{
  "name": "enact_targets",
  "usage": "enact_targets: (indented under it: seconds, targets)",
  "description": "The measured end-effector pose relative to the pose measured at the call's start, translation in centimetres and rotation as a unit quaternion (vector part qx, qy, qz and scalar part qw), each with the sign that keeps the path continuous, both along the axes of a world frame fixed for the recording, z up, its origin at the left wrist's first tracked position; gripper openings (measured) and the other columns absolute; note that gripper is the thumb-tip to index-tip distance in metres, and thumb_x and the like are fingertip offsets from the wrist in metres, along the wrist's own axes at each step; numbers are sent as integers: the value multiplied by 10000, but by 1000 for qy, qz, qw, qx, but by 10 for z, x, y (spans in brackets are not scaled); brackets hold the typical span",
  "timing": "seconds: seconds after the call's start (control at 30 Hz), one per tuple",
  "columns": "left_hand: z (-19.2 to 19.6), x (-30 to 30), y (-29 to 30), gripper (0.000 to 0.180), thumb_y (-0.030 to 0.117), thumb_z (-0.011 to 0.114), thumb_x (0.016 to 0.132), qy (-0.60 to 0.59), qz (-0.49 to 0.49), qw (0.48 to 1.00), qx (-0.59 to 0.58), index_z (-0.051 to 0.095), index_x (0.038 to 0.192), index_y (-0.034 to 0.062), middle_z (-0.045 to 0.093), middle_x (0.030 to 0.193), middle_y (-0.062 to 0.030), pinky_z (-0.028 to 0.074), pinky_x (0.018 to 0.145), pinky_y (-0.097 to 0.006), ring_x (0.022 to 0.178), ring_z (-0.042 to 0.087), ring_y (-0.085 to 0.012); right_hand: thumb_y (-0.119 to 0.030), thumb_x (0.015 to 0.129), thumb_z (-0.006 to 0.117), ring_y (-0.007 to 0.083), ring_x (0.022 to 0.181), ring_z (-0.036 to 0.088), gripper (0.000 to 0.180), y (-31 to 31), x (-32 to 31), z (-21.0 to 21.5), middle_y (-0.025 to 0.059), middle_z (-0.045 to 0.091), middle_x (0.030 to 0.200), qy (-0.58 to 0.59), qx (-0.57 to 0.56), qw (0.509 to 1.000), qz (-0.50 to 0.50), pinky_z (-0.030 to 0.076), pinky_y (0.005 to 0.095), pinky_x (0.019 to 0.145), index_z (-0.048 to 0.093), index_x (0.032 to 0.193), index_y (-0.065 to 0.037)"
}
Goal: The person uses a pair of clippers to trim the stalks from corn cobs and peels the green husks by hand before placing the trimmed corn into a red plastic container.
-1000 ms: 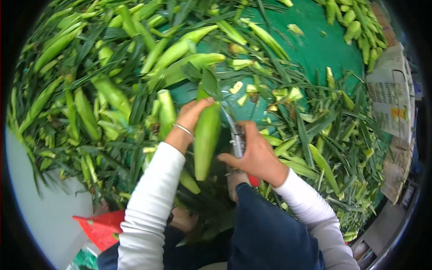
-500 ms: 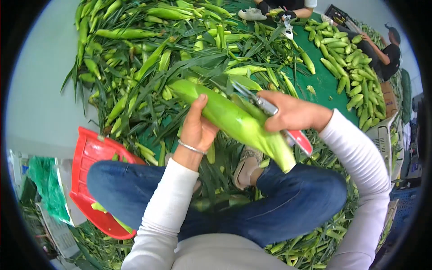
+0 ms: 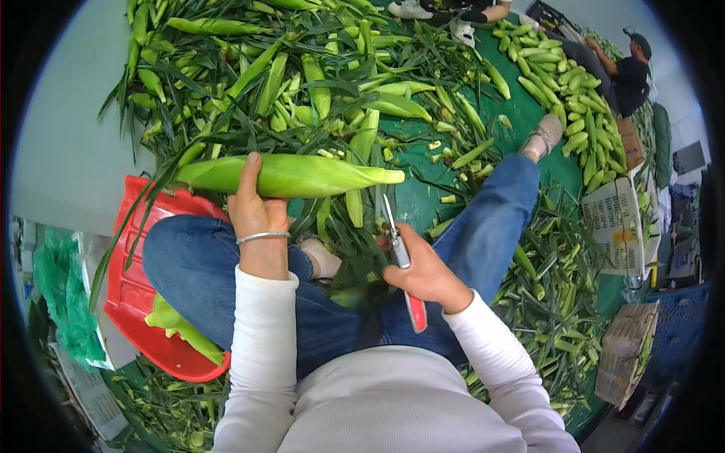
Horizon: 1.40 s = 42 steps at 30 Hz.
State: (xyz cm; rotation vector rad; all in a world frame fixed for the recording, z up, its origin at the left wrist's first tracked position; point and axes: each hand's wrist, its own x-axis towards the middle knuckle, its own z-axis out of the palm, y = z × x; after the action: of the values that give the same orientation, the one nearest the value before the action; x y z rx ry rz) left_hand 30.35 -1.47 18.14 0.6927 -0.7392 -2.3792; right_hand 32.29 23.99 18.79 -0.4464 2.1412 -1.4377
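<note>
My left hand (image 3: 257, 219) grasps the green corn ear (image 3: 313, 176), long axis crosswise, pale stem end (image 3: 391, 177) pointing right. My right hand (image 3: 429, 270), nearer that end, grasps the pruners (image 3: 399, 255) (red-handled), tips apart from it on my side; blade opening is hard to judge.

The green floor (image 3: 516, 134) bears a broad, tangled heap of leafy corn (image 3: 287, 83) at the upper left and a neater pile of green ears (image 3: 589, 106) at the upper right. Loose leaves and husks (image 3: 555, 332) litter its right side, with pale cut stubs (image 3: 448, 199) near the middle.
</note>
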Motion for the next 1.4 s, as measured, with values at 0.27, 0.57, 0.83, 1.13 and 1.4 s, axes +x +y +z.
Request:
enact_targets:
  seconds: [0.27,0.57,0.83,1.13,1.4]
  targets:
    - [-29,-1,31,262,49,657,848,-47,1,996,-79,536,1079,77,579,989,-54,542,776,-397,891,594,-205,-12,741,578,161,956,554,466,-26,-29,-55,109,553,1091,-178,-194,964,-33,483,293,769,445,1188,9]
    - [-55,-10,29,278,120,692,839,-143,-73,986,-49,531,1062,77,581,975,-54,546,730,-387,885,599,-195,-38,795,602,117,594,571,383,-7,-8,-60,48,575,775,-321,-132,930,-123,475,273,544,487,1157,8]
    - [-58,-20,55,344,312,657,881,-176,-191,961,-96,559,1098,63,615,953,-52,529,769,-349,868,603,-187,-127,676,721,254,705,578,590,3,-42,-34,139,540,782,150,77,985,33,471,344,659,436,1171,19]
    - [-53,-25,53,512,410,452,937,-53,-329,929,162,488,1231,-8,569,1234,-158,459,954,-414,1090,578,-306,18,744,561,176,656,636,436,46,-24,-44,96,603,824,-274,-193,927,-170,515,288,615,459,1165,63]
    - [-75,-30,57,378,375,449,958,-81,-308,946,59,549,1152,67,630,1116,-86,500,887,-401,998,619,-240,12,760,548,170,661,628,383,47,-12,-41,104,592,846,-304,-182,923,-148,509,292,598,473,1134,49]
